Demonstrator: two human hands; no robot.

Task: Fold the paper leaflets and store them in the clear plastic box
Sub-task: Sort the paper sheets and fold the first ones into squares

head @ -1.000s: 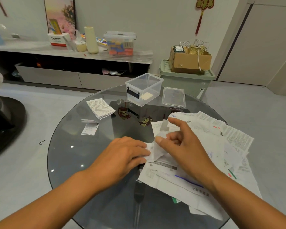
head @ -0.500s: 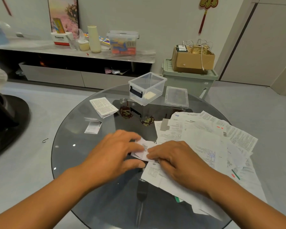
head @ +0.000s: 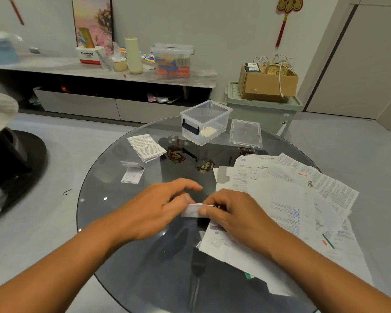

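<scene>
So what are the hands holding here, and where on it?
A small folded leaflet, pinched between both hands: the left hand at its left end, the right hand at its right end.

Setting: a home living room. Evidence: long low grey media console (head: 113, 105) along the far wall, its marble-look top cluttered with a cream cylindrical bottle (head: 133, 55), a white Panasonic carton (head: 89, 55) and a lidded clear plastic tub of colourful items (head: 172, 60). Framed floral picture (head: 93, 20) leans on the wall; red-and-gold tasselled knot ornament (head: 288, 10) hangs far right. Round smoked-glass table (head: 127, 222) nearest. Brown cardboard box (head: 268, 83) sits on a pale green storage bin (head: 262, 111). Pale tiled floor (head: 43, 222).
</scene>
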